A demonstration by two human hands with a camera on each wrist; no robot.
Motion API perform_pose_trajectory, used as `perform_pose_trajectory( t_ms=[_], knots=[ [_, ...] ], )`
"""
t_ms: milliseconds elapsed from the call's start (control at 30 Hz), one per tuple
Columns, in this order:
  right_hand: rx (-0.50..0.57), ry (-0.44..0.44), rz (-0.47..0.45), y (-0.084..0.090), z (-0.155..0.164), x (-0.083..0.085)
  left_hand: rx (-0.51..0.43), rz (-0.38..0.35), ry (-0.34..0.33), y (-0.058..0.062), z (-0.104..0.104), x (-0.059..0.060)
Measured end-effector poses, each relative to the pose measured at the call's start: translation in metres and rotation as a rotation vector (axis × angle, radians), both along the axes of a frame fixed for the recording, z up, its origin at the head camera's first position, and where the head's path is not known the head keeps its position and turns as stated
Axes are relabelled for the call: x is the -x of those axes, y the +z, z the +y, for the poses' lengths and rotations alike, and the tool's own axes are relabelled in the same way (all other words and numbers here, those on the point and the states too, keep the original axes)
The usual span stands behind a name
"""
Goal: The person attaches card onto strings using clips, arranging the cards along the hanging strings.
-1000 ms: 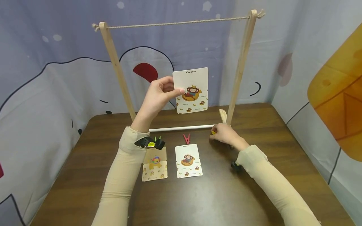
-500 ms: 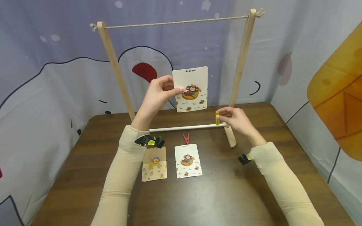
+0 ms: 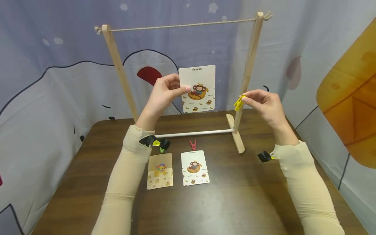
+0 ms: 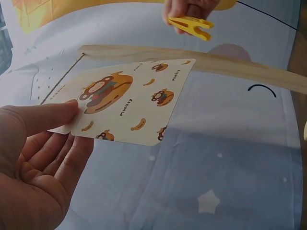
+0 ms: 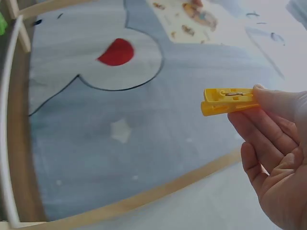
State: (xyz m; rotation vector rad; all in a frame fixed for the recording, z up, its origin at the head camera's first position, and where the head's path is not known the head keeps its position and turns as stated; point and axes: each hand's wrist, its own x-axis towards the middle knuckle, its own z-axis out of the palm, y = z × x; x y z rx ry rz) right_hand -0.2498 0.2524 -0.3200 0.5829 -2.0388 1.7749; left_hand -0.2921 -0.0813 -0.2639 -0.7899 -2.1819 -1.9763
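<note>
I see a dark brown wooden table [image 3: 241, 199] enclosed by hanging cartoon-print fabric [image 3: 58, 85]: blue-grey and white with black outlines, red patch [image 3: 151, 74] at rear, orange shape [image 3: 349, 98] on right. Light is even

Head view looks down over the table [image 3: 235, 202]; both close wrist views share the yellow clothespin [image 4: 192, 25].

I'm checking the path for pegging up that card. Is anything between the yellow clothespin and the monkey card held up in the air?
Nothing visible. The right hand pinches the yellow clothespin beside the monkey card held by the left hand; only open air lies between them. The wooden post stands just behind the clothespin.
</note>
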Motion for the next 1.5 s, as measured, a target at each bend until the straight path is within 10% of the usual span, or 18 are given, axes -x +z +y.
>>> perform_pose_trajectory(
  t_ms=[567,1000,1267,1500],
  knots=[
    [0.096,-0.038,0.125,0.041,0.009,-0.004,-0.029,-0.034,-0.065,0.037,0.052,0.064],
    [0.229,0.062,0.153,0.077,0.006,0.004,-0.062,0.001,-0.065,0.066,0.050,0.071],
    [0.215,0.075,0.149,0.073,0.001,0.008,-0.069,-0.009,-0.054,0.071,0.049,0.071],
    [0.276,0.089,0.225,0.105,0.007,0.009,-0.062,-0.005,-0.074,0.070,0.057,0.071]
  ],
)
